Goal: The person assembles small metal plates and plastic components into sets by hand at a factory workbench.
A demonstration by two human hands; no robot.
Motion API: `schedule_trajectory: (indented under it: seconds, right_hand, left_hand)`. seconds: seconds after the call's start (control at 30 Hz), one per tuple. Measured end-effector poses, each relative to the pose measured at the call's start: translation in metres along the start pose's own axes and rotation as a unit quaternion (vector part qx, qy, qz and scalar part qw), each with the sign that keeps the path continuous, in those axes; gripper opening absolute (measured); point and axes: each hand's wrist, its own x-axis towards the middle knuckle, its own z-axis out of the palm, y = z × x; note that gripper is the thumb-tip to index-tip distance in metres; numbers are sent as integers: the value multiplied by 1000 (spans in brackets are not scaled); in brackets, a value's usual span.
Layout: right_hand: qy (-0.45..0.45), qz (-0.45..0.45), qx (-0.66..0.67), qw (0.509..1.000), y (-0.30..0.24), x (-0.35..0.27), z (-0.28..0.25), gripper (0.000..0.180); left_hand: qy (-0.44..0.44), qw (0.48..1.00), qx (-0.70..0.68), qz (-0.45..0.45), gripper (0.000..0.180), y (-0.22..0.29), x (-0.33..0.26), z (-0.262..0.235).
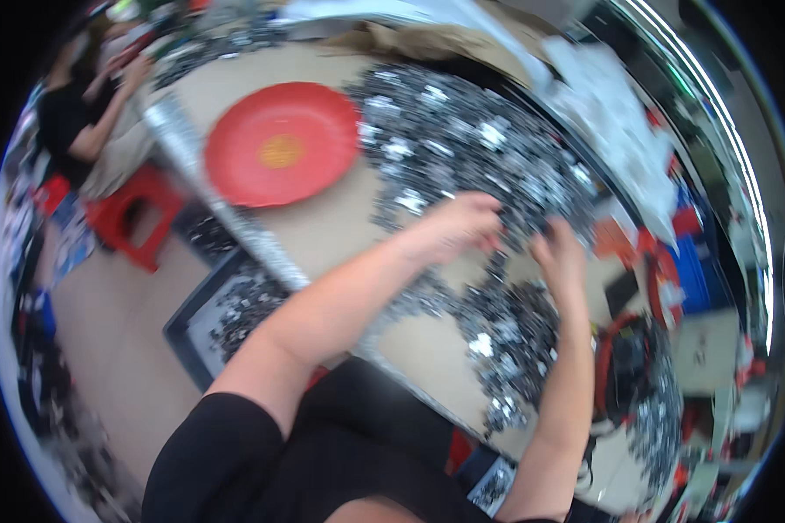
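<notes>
From my remote view, I am seeing the bare left hand (462, 228) and the bare right hand (562, 253) hovering, fingers bent, by small, flat, silver-grey, metal-looking pieces (471, 144) lying at one and four o'clock; blur is hiding any grip. I am judging them light, stiff, slippery: pinching edges.

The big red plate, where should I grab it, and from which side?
Probably best by the rim on the side nearest the person, coming in from that side. The red plate is wide and round, so its edge offers a place to pinch. That near edge faces bare tabletop, while shiny pieces crowd its right side.
</notes>
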Motion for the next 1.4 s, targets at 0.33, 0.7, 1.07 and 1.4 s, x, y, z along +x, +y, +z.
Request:
schedule_trajectory:
  seconds: [0.33, 0.7, 1.07, 1.4]
  right_hand:
    - [-41, 104, 332, 937, -15, -52, -10, 22]
    - [3, 149, 496, 855, -14, -45, -2, 29]
    - [-17, 139, 510, 849, -18, -54, 9, 29]
    - [-35, 132, 497, 857, -20, -54, 10, 32]
  left_hand:
    - [-57, 998, -16, -6, 25, -9, -4, 10]
    - [-67, 995, -1, -70, 28, -3, -7, 10]
    - [-41, 997, 31, -65, 19, -11, -11, 18]
    - [-39, 996, 14, -78, 19, -14, -10, 16]
